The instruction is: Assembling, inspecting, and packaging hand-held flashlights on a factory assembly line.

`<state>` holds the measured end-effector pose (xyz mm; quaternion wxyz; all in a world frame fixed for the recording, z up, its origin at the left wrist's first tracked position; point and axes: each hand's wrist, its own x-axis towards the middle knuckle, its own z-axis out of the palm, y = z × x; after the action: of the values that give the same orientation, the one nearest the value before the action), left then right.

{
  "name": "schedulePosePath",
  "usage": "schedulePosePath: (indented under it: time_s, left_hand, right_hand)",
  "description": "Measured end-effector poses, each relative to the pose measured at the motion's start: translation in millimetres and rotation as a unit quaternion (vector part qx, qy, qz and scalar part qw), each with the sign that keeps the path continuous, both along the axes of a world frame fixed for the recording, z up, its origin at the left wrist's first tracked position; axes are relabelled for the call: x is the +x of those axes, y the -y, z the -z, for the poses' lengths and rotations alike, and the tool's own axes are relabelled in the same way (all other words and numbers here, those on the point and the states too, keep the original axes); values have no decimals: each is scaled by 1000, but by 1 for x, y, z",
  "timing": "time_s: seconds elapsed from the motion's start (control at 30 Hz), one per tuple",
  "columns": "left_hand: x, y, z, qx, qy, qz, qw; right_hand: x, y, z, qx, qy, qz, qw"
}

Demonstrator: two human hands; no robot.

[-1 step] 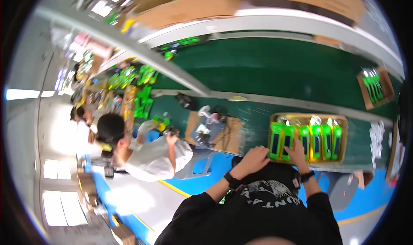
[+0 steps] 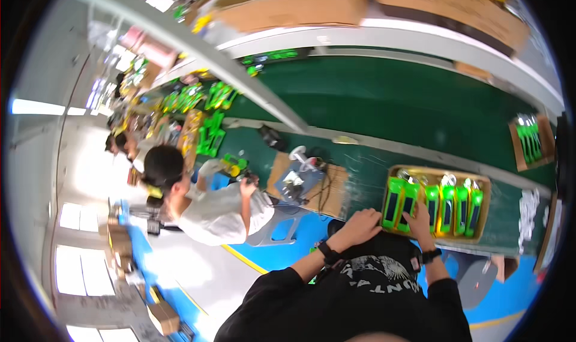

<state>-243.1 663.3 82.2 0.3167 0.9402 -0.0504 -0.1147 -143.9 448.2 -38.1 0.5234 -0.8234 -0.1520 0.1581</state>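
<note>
Green devices [image 2: 448, 210] (boxed), lengthwise forward

head: wide fisheye | from head height | faces down | tray [image 2: 484, 204] near, carton [image 2: 306, 13] farther

Bright green plastic on the units [image 2: 447, 210] here, smooth and shiny, with clear, glossy caps [image 2: 449, 180] glinting on top! Around them, a tray [image 2: 484, 203] that looks like plain brown cardboard. The green worktop [image 2: 367, 173] shows a soft sheen, scuffed in places. Matt cardboard sheet [image 2: 337, 193] there, soft black cloth on the shirt [image 2: 354, 303], smooth painted metal, it seems, on the beam [image 2: 240, 78]!
</note>
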Motion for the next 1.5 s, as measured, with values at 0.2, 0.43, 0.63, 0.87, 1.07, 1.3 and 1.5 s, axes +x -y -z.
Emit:
schedulePosePath:
  time_s: [0.2,0.43,0.63,0.87,1.07,1.3,1.5]
  left_hand:
    - [-26,-24,-12,-41,48,-57,996]
    - [-8,-183,-75,-84,91,-284,951]
    - [11,-420,-12,63,200,-521,827]
    - [65,-612,49,153,19,-706,691]
    - [99,-726,86,303,52,-690,655]
    - [109,-834,125,360,68,-671,645]
    - [122,-865,168,253,38,-679,688]
  right_hand:
    - [-3,-6,0,-59,-7,-39,997]
    - [9,22,4,-68,-62,59,994]
    - [51,-39,-79,-129,32,62,989]
    - [72,-374,-251,73,160,-173,969]
    - [96,-545,-239,251,147,-251,923]
    - [95,-550,-216,340,136,-202,908]
    - [86,-543,-218,297,132,-196,925]
